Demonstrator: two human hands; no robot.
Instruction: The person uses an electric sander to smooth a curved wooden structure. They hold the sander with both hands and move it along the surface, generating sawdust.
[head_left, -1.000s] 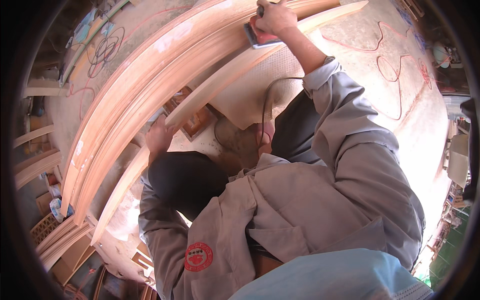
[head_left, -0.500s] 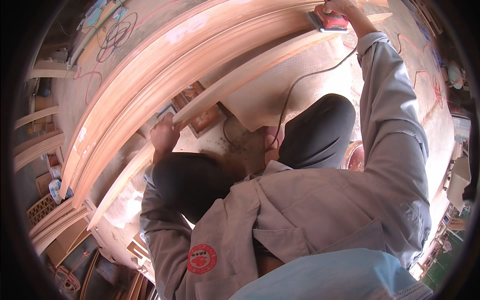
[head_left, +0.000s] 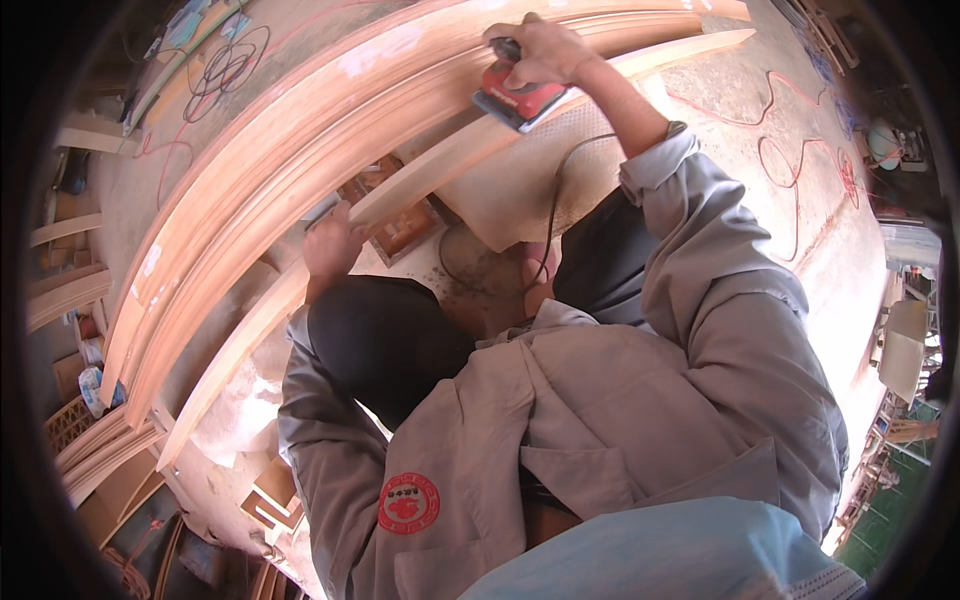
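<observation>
My right hand is wrapped round the top of a red electric sander with a black grip and a flat pad. The sander is over the long narrow wooden strip; whether its pad touches the wood is hard to tell. Farther down the same strip, my left hand is closed round it, close to my left knee. Beyond the strip runs a wide curved wooden moulding with long grooves and pale patches. A dark cord hangs from the sander toward my feet.
Below the strip lie a carved wooden panel and a pale sheet. Red hose loops across the floor at right. Coiled dark cable lies at far left, with stacked curved wood pieces at the lower left.
My right hand has brought the sander leftward and nearer along the strip, and the right arm is more bent. My left hand keeps its hold on the strip.
</observation>
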